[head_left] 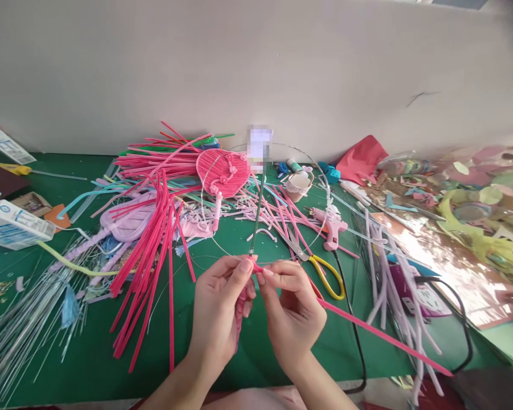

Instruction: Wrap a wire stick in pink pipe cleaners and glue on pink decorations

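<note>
My left hand (223, 304) is closed around a thin green rod (256, 213) that stands up from my fingers and is partly wrapped in pink below them. My right hand (291, 310) pinches a long pink strip (385, 336) at the rod, right beside my left fingertips. The strip trails off down to the right over the table edge. Behind the rod lies a pink heart-shaped woven piece (222, 172) with small knots on it.
The green table (89, 364) holds a heap of pink strips (149, 250), clear rods (17, 324) at left, yellow-handled scissors (320, 270), a pink glue gun (331, 228) with black cable, a small cup (298, 185), cartons at left, coloured paper scraps at right.
</note>
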The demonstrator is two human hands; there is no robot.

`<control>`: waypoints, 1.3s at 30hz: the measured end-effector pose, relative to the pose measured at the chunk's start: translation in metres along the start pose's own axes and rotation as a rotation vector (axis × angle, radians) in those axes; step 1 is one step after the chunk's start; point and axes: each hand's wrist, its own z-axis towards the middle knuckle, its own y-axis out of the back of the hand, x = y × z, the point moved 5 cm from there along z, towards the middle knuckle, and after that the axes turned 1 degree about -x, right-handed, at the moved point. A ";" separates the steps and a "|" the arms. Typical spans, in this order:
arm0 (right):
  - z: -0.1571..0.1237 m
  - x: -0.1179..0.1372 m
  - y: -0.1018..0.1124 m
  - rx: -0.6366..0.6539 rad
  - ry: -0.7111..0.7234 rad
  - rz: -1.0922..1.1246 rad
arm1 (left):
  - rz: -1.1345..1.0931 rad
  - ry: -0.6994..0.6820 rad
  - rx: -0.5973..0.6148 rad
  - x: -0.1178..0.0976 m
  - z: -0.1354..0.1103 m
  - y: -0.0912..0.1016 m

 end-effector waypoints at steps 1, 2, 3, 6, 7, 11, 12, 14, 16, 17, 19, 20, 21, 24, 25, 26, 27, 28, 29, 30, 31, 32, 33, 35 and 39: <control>0.000 0.000 0.000 -0.001 0.000 -0.005 | 0.012 -0.003 -0.006 0.000 0.000 0.001; 0.000 0.000 0.000 -0.003 -0.003 -0.005 | 0.022 -0.007 -0.015 -0.001 0.000 0.001; 0.000 -0.001 -0.001 -0.007 -0.011 -0.001 | 0.029 -0.012 -0.030 -0.001 0.000 0.003; -0.001 -0.002 -0.002 -0.027 -0.081 0.042 | 0.032 -0.023 -0.069 -0.001 0.001 0.006; -0.002 -0.003 -0.003 -0.035 -0.130 0.063 | 0.028 -0.026 -0.073 -0.001 0.002 0.006; -0.003 -0.009 -0.006 -0.026 -0.413 0.105 | 0.018 -0.037 -0.072 0.000 0.004 0.008; -0.003 -0.009 -0.007 -0.008 -0.464 0.104 | 0.020 -0.038 -0.072 0.000 0.004 0.008; 0.000 -0.009 -0.007 0.031 -0.497 0.100 | 0.020 -0.040 -0.076 -0.001 0.003 0.008; 0.005 -0.008 -0.005 0.067 -0.472 0.098 | 0.007 -0.033 -0.084 -0.001 0.002 0.008; 0.007 -0.008 -0.003 0.084 -0.459 0.097 | -0.004 -0.027 -0.085 -0.002 0.002 0.008; 0.010 -0.009 0.000 0.134 -0.452 0.103 | -0.030 -0.010 -0.073 -0.002 0.000 0.007; 0.012 -0.011 0.001 0.162 -0.454 0.110 | -0.043 0.003 -0.059 -0.002 -0.001 0.006; 0.014 -0.012 0.003 0.188 -0.455 0.118 | -0.056 0.019 -0.041 -0.002 -0.002 0.004; 0.019 -0.014 0.006 0.257 -0.434 0.133 | -0.087 0.082 0.005 0.000 -0.005 0.002; 0.020 -0.014 0.007 0.277 -0.420 0.132 | -0.098 0.102 0.011 0.000 -0.006 0.002; 0.021 -0.013 0.008 0.298 -0.405 0.128 | -0.105 0.119 0.011 0.001 -0.007 0.002; 0.022 -0.013 0.008 0.316 -0.393 0.121 | -0.111 0.133 0.009 0.001 -0.008 0.003; 0.022 -0.013 0.008 0.330 -0.386 0.113 | -0.115 0.142 0.007 0.002 -0.008 0.003; 0.022 -0.013 0.008 0.339 -0.383 0.105 | -0.117 0.147 0.005 0.003 -0.008 0.004; 0.022 -0.013 0.009 0.341 -0.385 0.100 | -0.117 0.149 0.004 0.004 -0.008 0.005; 0.021 -0.014 0.009 0.341 -0.390 0.096 | -0.116 0.149 0.004 0.005 -0.008 0.006; 0.020 -0.014 0.010 0.340 -0.397 0.092 | -0.114 0.146 0.005 0.006 -0.007 0.006; 0.019 -0.015 0.010 0.334 -0.405 0.087 | -0.110 0.142 0.005 0.007 -0.007 0.007; 0.016 -0.018 0.011 0.316 -0.421 0.080 | -0.097 0.133 0.003 0.010 -0.005 0.007; 0.012 -0.023 0.011 0.281 -0.473 0.097 | -0.078 0.112 -0.007 0.012 -0.001 0.006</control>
